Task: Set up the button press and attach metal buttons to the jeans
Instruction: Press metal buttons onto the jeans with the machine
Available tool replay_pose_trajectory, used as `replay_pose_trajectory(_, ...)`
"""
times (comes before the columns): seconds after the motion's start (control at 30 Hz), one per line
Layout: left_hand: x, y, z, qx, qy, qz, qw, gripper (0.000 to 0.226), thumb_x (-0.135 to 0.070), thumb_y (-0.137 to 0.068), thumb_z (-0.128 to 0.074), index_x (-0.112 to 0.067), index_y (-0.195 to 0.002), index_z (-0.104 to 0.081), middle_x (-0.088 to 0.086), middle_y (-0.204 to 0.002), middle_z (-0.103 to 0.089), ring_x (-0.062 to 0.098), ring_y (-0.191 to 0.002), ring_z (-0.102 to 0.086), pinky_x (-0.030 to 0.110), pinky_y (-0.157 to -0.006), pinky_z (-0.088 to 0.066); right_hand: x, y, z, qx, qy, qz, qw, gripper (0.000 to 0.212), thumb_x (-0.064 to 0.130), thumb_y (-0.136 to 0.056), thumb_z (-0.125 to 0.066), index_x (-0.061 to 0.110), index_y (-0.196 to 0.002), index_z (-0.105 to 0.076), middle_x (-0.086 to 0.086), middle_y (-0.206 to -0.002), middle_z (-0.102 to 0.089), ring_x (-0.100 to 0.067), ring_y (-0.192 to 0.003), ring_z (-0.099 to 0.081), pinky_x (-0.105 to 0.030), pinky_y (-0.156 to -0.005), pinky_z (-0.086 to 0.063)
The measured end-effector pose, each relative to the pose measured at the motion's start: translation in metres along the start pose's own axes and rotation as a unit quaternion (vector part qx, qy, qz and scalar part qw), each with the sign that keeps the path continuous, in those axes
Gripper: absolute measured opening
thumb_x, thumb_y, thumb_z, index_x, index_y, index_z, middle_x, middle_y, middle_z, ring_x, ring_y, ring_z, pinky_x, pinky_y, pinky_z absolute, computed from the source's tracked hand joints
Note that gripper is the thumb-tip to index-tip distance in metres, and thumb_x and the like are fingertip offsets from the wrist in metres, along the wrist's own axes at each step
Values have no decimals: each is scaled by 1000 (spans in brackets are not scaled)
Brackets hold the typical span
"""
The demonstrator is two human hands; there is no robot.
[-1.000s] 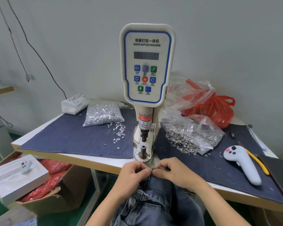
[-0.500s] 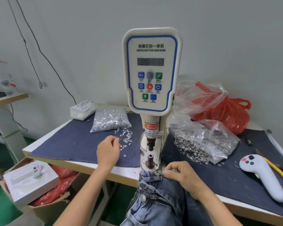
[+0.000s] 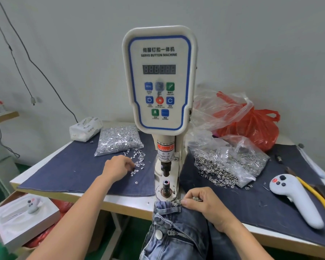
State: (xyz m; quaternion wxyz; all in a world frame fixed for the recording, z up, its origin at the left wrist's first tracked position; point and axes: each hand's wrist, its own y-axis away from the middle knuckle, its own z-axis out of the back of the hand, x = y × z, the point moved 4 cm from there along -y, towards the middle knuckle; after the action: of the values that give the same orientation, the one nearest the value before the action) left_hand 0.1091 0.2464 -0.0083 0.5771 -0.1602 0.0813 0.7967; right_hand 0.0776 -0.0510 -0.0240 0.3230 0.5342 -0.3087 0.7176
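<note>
Left hand [image 3: 118, 167] pinches at loose studs [image 3: 138, 160] — at ten o'clock from the lower die [image 3: 166, 186]; right hand [image 3: 204, 205] grips the jeans [image 3: 178, 228] waistband at five o'clock.

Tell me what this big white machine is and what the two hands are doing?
The picture comes from a camera on the person's head, looking down at their own hands. The white thing is a servo button machine that presses metal buttons onto cloth. The left hand reaches into loose little metal tacks on the blue cloth. The right hand pinches the jeans at the waistband, below the press. Bags of metal parts lie on both sides.
</note>
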Motion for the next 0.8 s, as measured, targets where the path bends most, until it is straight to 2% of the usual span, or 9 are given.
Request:
replay_pose_trajectory(0.13,6,3,3,23,58,-2,998,35,-2,-84,-55,-31,-79,-73,-7,-89,-71,15,-89,-64,32,-81,-52,0,0,0,2,3,2,1000,23,5,-82,-69,14,-61,-66,11,-52,-57,4,-52,-46,-11,-57,-35)
replay_pose_trajectory(0.27,4,6,-2,9,55,-6,998,17,-18,-82,-71,-33,-75,-72,-12,-85,-67,11,-86,-59,31,-82,-47,0,1,0,-2,4,2,1000,22,5,-82,-70,13,-61,-66,9,-53,-55,-1,-52,-42,-14,-57,-34)
replay_pose_trajectory(0.4,2,9,-6,-11,45,-14,999,10,-27,-82,-73,-33,-75,-70,-12,-86,-68,11,-86,-59,33,-82,-48,0,0,-1,0,8,-1,1000,19,7,-82,-70,11,-64,-67,2,-60,-57,-5,-58,-45,-16,-61,-36)
replay_pose_trajectory(0.53,5,12,-5,-43,66,-7,997,7,-24,-85,-69,-24,-78,-69,-6,-86,-69,16,-89,-62,34,-81,-49,-1,1,-1,1,3,-1,1000,19,7,-82,-70,10,-64,-67,1,-59,-56,-5,-57,-44,-16,-60,-36)
replay_pose_trajectory(0.6,4,16,3,-86,110,1,990,7,-21,-85,-69,-16,-81,-69,0,-86,-70,17,-84,-62,31,-74,-49,-2,0,-1,3,2,-1,1000,19,7,-82,-70,11,-64,-67,2,-58,-56,-4,-56,-44,-16,-60,-36)
replay_pose_trajectory(0.7,-13,34,18,-124,213,-12,969,8,-19,-83,-72,-12,-78,-71,0,-74,-72,8,-69,-65,18,-64,-45,-2,-1,-1,4,2,-4,1000,18,8,-82,-70,12,-64,-68,3,-58,-56,-5,-56,-45,-17,-60,-36)
replay_pose_trajectory(0.8,-42,66,23,-83,415,-55,904,6,-10,-80,-73,-12,-74,-73,6,-66,-72,11,-60,-67,20,-63,-54,-3,-1,-1,8,-2,-6,1000,20,8,-82,-70,15,-63,-67,8,-56,-56,-2,-55,-45,-15,-60,-36)
